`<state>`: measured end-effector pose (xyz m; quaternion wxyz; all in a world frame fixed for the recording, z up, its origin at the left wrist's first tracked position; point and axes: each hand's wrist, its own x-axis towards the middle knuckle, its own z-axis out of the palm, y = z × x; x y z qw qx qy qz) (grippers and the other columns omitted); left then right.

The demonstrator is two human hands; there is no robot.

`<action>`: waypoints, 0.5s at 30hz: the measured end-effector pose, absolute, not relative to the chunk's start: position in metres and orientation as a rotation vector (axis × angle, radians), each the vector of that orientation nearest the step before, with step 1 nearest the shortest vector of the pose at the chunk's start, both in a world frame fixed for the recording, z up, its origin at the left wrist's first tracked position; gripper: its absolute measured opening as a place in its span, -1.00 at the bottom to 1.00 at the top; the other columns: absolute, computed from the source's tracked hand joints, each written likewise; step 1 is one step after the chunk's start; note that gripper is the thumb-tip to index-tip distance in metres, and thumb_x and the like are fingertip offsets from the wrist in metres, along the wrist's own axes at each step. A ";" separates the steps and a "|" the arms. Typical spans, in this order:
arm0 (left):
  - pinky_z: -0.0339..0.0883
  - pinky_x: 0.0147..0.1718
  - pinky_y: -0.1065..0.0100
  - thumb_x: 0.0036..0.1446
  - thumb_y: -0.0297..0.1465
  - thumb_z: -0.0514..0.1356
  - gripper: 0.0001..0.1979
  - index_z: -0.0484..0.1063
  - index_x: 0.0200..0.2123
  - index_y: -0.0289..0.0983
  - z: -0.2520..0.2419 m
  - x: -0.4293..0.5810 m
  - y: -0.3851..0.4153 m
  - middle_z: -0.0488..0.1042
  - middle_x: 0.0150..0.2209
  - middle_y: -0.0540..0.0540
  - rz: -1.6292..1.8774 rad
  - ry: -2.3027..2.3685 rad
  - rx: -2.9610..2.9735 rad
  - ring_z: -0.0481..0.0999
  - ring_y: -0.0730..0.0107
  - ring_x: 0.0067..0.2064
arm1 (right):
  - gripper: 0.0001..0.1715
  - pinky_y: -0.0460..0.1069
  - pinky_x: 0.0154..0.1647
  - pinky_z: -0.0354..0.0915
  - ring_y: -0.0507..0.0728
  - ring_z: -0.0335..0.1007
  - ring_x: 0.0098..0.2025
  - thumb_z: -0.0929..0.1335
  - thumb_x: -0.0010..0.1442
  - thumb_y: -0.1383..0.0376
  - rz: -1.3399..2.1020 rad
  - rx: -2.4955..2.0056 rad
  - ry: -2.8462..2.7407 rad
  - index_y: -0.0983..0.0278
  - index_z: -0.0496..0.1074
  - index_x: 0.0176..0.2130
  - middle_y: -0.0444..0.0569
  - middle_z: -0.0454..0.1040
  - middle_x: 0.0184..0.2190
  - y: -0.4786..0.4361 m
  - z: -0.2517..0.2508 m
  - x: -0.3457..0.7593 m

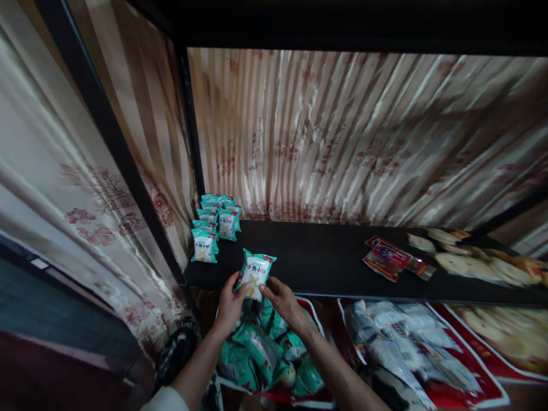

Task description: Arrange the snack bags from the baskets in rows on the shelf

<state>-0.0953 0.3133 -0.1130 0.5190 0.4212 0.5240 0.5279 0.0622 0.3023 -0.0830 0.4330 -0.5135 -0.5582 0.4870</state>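
Both of my hands hold one teal and white snack packet (pixel 256 274) upright at the front edge of a black shelf (pixel 325 257). My left hand (pixel 229 305) grips its lower left side. My right hand (pixel 282 299) pinches its lower right corner. Several matching teal packets (pixel 214 225) stand in rows at the shelf's far left end. Below my hands a red-rimmed tray (pixel 314 319) holds a heap of the same teal packets (pixel 261 354).
Red packets (pixel 387 258) and pale flat snacks (pixel 471 260) lie on the right of the shelf. Lower trays hold white-wrapped packets (pixel 394 342) and round pale snacks (pixel 509 337). Striped patterned curtains (pixel 342 137) cover the back and left sides, behind black frame posts (pixel 190 125).
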 end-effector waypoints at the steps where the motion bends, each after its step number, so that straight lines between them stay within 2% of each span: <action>1: 0.33 -0.02 0.24 -0.07 -0.27 0.29 -0.47 0.37 -0.01 -0.33 -0.112 -0.095 0.318 0.47 0.00 -0.22 1.273 1.250 1.001 0.47 0.20 0.00 | -0.46 0.12 -0.04 0.35 0.27 0.45 -0.05 0.36 0.04 -0.02 1.226 -1.260 -1.370 0.28 0.41 -0.10 0.08 0.54 -0.12 0.308 -0.084 0.059; 6: 0.36 -0.05 0.26 0.00 -0.32 0.23 -0.48 0.31 0.05 -0.33 -0.117 -0.093 0.352 0.43 0.04 -0.25 1.322 1.270 1.032 0.46 0.21 0.01 | -0.54 0.10 -0.12 0.37 0.26 0.48 -0.15 0.36 0.04 0.03 1.163 -1.272 -1.342 0.28 0.42 -0.15 0.06 0.55 -0.15 0.348 -0.097 0.052; 11: 0.37 -0.04 0.16 0.04 -0.31 0.18 -0.53 0.32 0.05 -0.31 -0.131 -0.094 0.382 0.39 0.07 -0.28 1.327 1.518 1.221 0.43 0.14 0.05 | -0.58 0.06 -0.12 0.35 0.22 0.47 -0.18 0.31 0.07 0.07 0.929 -1.456 -1.455 0.27 0.44 -0.15 0.02 0.56 -0.23 0.390 -0.110 0.044; 15: 0.39 -0.05 0.15 0.09 -0.35 0.10 -0.50 0.23 0.12 -0.31 -0.144 -0.095 0.397 0.26 0.17 -0.32 1.434 1.573 1.357 0.33 0.12 0.14 | -0.59 0.05 -0.14 0.34 0.21 0.48 -0.21 0.30 0.08 0.10 0.821 -1.535 -1.498 0.26 0.44 -0.14 0.02 0.56 -0.24 0.416 -0.117 0.033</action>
